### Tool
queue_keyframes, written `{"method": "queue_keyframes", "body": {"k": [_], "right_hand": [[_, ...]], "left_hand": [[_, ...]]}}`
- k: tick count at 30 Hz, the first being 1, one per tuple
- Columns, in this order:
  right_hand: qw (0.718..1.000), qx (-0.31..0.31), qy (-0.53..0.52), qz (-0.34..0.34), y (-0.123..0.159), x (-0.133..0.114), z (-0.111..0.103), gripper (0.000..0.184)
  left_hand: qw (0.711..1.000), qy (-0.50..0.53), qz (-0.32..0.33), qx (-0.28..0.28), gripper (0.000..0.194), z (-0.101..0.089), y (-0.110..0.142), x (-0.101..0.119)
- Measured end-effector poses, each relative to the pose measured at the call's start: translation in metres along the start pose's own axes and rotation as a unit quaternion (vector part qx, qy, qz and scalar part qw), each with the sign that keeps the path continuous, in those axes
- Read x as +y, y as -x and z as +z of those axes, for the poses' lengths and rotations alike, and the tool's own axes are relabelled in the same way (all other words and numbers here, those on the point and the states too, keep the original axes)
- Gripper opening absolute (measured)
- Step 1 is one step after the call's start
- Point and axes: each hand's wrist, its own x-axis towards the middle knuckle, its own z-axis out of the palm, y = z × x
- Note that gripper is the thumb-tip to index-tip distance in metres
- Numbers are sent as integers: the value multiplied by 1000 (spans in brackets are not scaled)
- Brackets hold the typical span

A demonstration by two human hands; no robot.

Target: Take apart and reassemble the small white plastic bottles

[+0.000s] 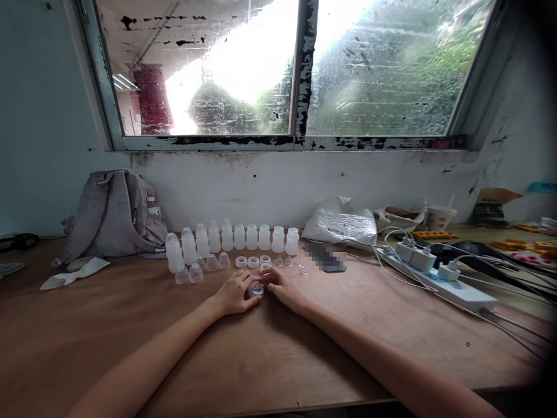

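The brown wooden worktop (261, 360) had much open, bare surface on the near side of both hands, down to its front edge. Beyond the fingers the room was narrower, because many small things stood there before the white, stained wall (270, 186) under the window.

The left hand (235, 293) and the right hand (281, 285) lay on the worktop, close together, and met at a small clear round plastic part (256, 288). The fingers of both hands were curled around this part and pinched it from its two sides; it sat between the fingertips, low at the wood surface. Whether it touched the wood I could not tell.

Just beyond the fingers lay a few small white plastic rings (253, 262) and thin clear pieces. To the far left of the fingers stood clear dome-shaped caps (195, 271). Behind these, a curved row of small frosted white plastic bottles (226, 235) stood upright, side by side.

Well to the left of the left hand leaned a grey fabric backpack (113, 212), soft and wrinkled, with a crumpled white cloth (73, 274) near it. To the far right of the right hand were a crinkled clear plastic bag (339, 223) and a long white power strip (439, 276) with plugs and white cables, which took up that side of the worktop.
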Motion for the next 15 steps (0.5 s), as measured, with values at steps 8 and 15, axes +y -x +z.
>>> {"method": "queue_keyframes", "body": {"k": [8, 15], "right_hand": [[998, 12, 52, -13, 0, 2, 0, 37], [997, 11, 79, -10, 0, 5, 1, 36]], "left_hand": [[1000, 10, -14, 1, 33, 3, 0, -2], [999, 24, -45, 2, 41, 2, -1, -2]]}}
